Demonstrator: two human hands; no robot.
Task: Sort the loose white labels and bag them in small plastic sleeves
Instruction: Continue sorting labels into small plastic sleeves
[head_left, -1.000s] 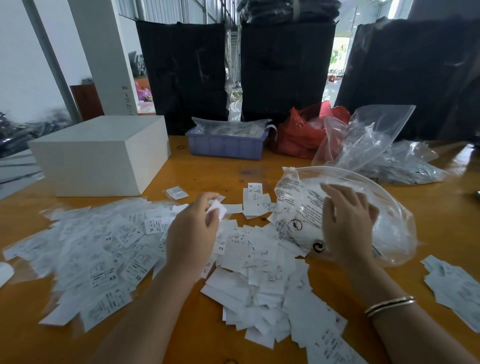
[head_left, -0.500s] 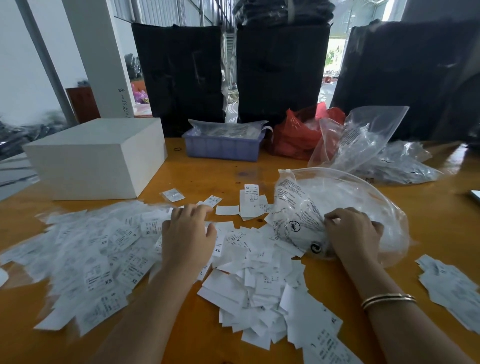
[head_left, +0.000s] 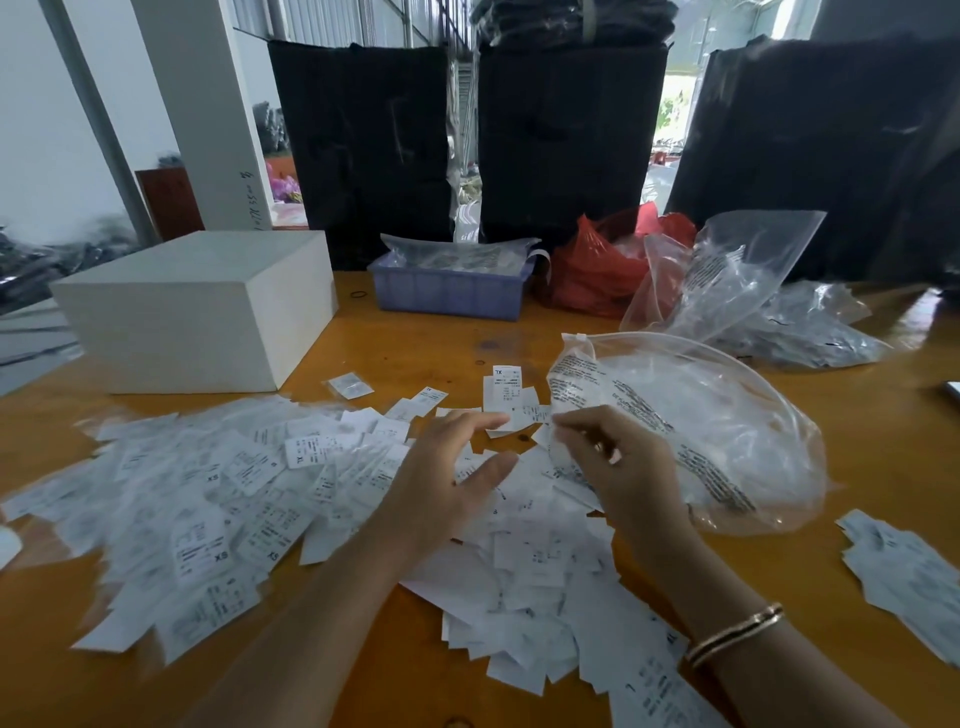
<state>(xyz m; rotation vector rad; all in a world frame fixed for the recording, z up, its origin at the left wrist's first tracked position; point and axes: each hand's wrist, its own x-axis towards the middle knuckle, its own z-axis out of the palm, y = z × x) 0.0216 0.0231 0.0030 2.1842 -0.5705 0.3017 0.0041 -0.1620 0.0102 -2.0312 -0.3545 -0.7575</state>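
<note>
Both hands over the middle of the counter (head_left: 857, 441) now. Left hand (head_left: 447, 483) hovers above the loose white labels (head_left: 218, 499), fingers spread and relaxed, nothing in them as far as I can tell; the fingertips sit just by one label (head_left: 511, 422) near the small sorted stack (head_left: 506, 392) w/ the XL tag on top. Right hand (head_left: 618, 462) has its fingers curled in, pinching at the near edge of the big clear zip bag (head_left: 701, 431) (what exactly is between thumb & finger is blurred, could be film, could be a label too).

Labels are everywhere: one wide drift to the left, a second heap (head_left: 545, 597) under and in front of the wrists, a smaller batch (head_left: 904, 571) off to the right.

Risks from here, as I judge it:
- Forearms hang low over the front heap; one sweep and XS mixes w/ other sizes.
- The XL stack is small and just beside the bag's mouth. Tug the bag & it scatters.
- Thin paper clings; picking one label may lift two, so a wrong size gets bagged.
- Bag film is slippery and puffed up; a weak pinch lets it slip free.
</note>
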